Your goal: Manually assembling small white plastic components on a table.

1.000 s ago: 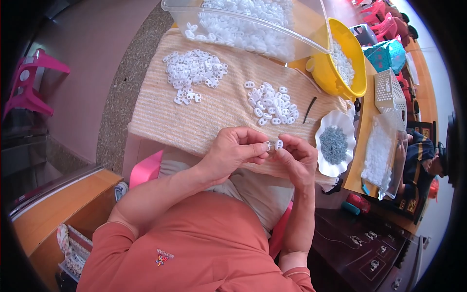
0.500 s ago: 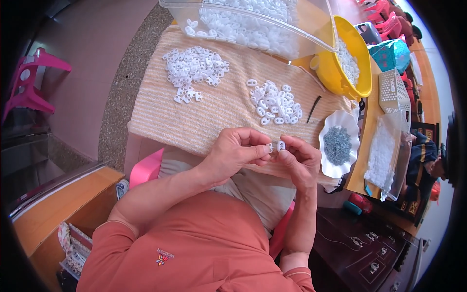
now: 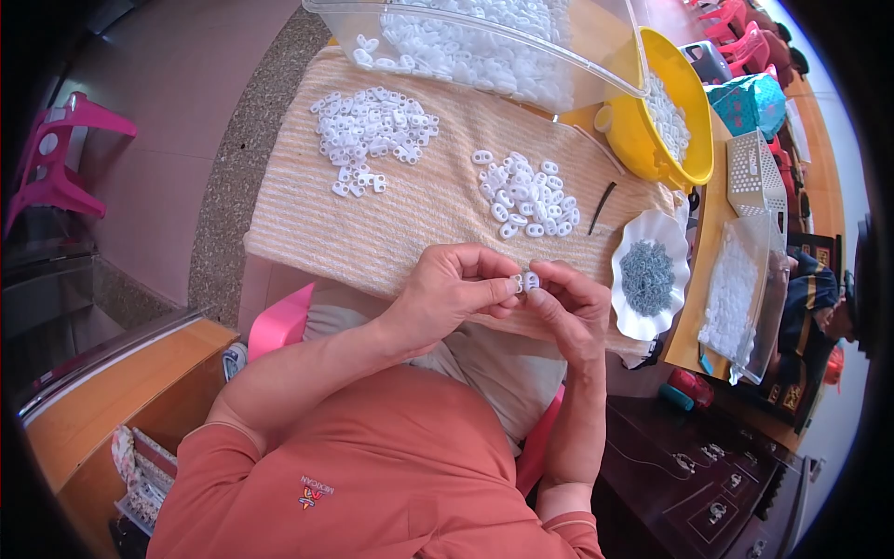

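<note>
My left hand (image 3: 440,296) pinches a small white two-hole plastic piece (image 3: 518,282) between thumb and fingertips, just past the near edge of the cloth. A white oval plastic piece with two holes (image 3: 531,281) is gripped in the fingertips of my right hand (image 3: 575,312). The two pieces meet or nearly meet end to end; whether one enters the other is too small to tell. On the striped cloth (image 3: 307,210) lie a pile of small flat two-hole pieces (image 3: 372,130) at the left and a pile of oval two-hole pieces (image 3: 528,196) nearer my hands.
A white wavy-rimmed dish (image 3: 626,320) of small grey spring-like parts stands at the right, near a short black strip (image 3: 602,209). Behind are a clear bin (image 3: 596,70) and a yellow basin (image 3: 700,154), both holding white pieces. A clear tray (image 3: 764,321) sits farther right.
My right hand has shifted slightly left, bringing the oval piece up to the small piece in my left hand. The left hand stays nearly still.
</note>
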`<state>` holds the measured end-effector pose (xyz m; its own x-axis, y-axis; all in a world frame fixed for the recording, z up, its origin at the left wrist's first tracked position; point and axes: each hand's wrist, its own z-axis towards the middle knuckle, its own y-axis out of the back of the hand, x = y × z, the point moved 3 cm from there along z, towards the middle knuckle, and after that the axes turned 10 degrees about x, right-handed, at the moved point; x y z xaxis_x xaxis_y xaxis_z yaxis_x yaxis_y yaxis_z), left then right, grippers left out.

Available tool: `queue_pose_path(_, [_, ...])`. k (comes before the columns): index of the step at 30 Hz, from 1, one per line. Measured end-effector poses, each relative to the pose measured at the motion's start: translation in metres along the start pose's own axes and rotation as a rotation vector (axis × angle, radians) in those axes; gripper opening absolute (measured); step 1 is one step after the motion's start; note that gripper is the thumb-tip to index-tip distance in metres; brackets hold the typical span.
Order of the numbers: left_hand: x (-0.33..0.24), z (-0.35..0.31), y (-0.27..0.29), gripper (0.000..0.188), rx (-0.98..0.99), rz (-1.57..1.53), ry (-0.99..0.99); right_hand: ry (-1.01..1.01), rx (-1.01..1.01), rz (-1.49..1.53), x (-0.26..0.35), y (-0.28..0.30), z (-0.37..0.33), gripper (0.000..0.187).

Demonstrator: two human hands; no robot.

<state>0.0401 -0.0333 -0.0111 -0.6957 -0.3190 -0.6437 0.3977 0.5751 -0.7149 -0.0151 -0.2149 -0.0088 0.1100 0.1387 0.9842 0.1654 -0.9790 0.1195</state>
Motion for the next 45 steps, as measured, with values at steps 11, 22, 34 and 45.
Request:
queue_pose_path(11, [0.001, 0.0, 0.001, 0.015, 0.002, 0.002, 0.0, -0.074, 0.03, -0.051, 0.003, -0.003, 0.001, 0.031])
queue_pose_path(22, [0.0, -0.001, -0.001, 0.018, 0.013, -0.018, 0.018, -0.047, 0.007, 0.083, -0.002, -0.005, 0.0, 0.03])
queue_pose_path(34, [0.003, 0.0, -0.001, 0.018, 0.125, -0.235, 0.037, 0.002, -0.053, 0.317, 0.004, -0.014, -0.001, 0.031])
queue_pose_path(45, [-0.002, -0.002, -0.006, 0.007, 0.225, -0.306, 0.026, 0.19, -0.039, 0.213, 0.011, -0.022, 0.003, 0.027])
